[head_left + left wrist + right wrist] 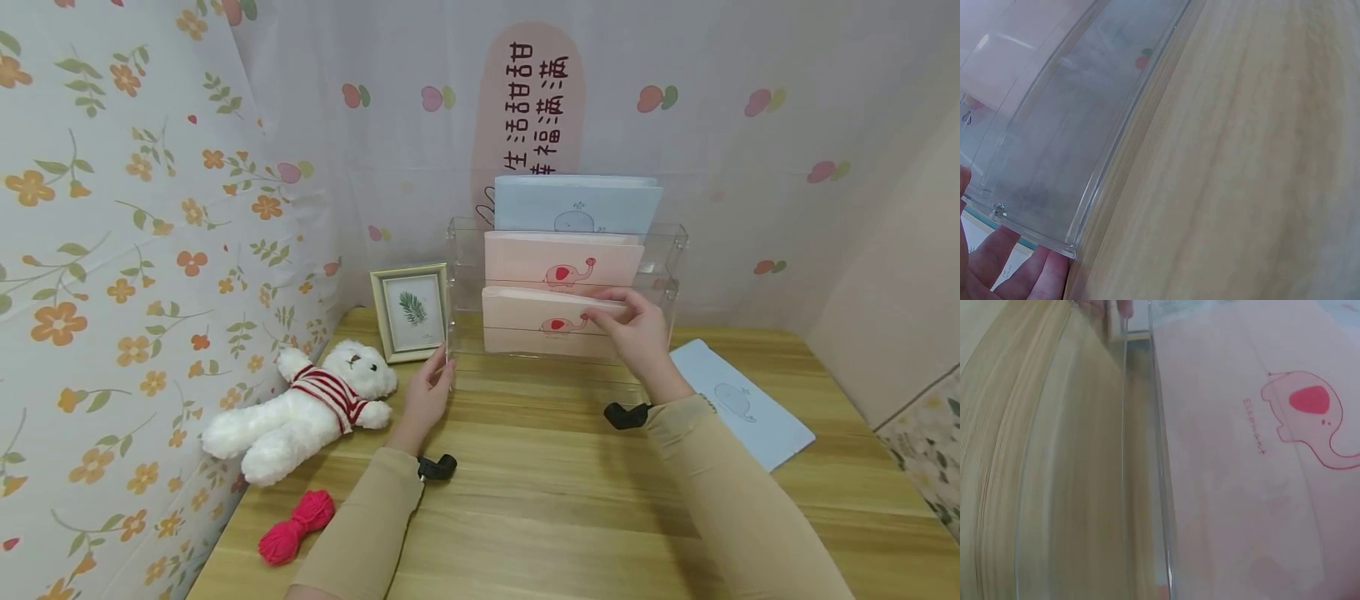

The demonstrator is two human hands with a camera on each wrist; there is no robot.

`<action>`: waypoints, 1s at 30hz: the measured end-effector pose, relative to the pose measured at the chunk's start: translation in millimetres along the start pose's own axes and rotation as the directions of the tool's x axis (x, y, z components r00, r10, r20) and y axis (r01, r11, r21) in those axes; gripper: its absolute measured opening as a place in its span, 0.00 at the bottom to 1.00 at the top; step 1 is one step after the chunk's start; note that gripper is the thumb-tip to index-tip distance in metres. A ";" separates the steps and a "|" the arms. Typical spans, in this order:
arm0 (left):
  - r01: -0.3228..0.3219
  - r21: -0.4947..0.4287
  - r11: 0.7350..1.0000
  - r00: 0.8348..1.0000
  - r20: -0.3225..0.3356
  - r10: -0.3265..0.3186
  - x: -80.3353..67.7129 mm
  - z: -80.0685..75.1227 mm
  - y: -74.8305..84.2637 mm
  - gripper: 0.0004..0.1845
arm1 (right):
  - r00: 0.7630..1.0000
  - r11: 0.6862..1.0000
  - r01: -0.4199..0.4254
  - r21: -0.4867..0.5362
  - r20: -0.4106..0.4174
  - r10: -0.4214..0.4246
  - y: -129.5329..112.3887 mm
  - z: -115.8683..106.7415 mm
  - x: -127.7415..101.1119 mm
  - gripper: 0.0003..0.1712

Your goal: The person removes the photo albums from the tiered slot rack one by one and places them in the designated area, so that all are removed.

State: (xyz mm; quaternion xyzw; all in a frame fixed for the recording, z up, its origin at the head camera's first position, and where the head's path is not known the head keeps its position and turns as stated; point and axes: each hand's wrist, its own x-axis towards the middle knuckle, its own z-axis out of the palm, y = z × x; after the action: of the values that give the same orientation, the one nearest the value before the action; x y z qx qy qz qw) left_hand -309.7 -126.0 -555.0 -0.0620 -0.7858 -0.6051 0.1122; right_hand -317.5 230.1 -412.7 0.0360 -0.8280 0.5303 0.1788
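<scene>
A clear acrylic rack [467, 337] stands at the back of the table with three tiers. Its front tier holds a pink notebook [517, 321] with a red elephant drawing. My right hand [637, 329] pinches this notebook's top edge near the right corner, thumb in front and fingers behind. The right wrist view shows the elephant cover [1229, 487] behind a clear panel. Against the rack's left side rests my left hand [427, 392], its fingers [1022, 272] straight along the outer edge. Another pink elephant notebook [517, 257] fills the middle tier, and a blue whale notebook [528, 204] the top.
Left of the rack stands a framed leaf picture [412, 310]. A white teddy bear [300, 417] in a striped top lies by the left curtain, with red yarn [296, 529] nearer me. Another blue notebook [738, 400] lies on the table at right, beside my right forearm.
</scene>
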 end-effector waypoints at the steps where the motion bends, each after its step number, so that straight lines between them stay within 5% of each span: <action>1: 0.001 0.003 1.000 1.000 0.000 -0.001 0.0 0.2 -0.4 0.27 | 1.000 1.000 0.002 0.006 -0.008 -0.002 0.0 0.7 -0.2 0.23; 8: 0.017 -0.003 1.000 1.000 0.005 -0.017 0.1 0.4 -0.1 0.28 | 0.996 0.999 0.018 0.046 -0.087 -0.014 -11.2 2.4 -3.3 0.19; 18: 0.048 0.009 0.999 0.999 0.004 -0.048 -1.0 -1.3 4.6 0.28 | 0.975 0.979 0.119 0.167 -0.208 -0.084 -61.8 -9.2 -19.4 0.18; 30: 0.054 0.026 0.998 0.999 0.005 -0.054 -2.2 -1.5 10.8 0.29 | 0.986 0.989 0.111 0.102 -0.137 -0.097 -69.4 -3.9 -74.3 0.15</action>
State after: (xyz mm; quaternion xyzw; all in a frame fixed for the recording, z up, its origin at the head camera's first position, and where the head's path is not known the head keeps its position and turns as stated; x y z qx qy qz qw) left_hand -304.9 -124.5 -545.1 -0.0411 -0.7953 -0.5974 0.0942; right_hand -229.8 193.7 -376.1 0.0539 -0.7812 0.5659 0.2580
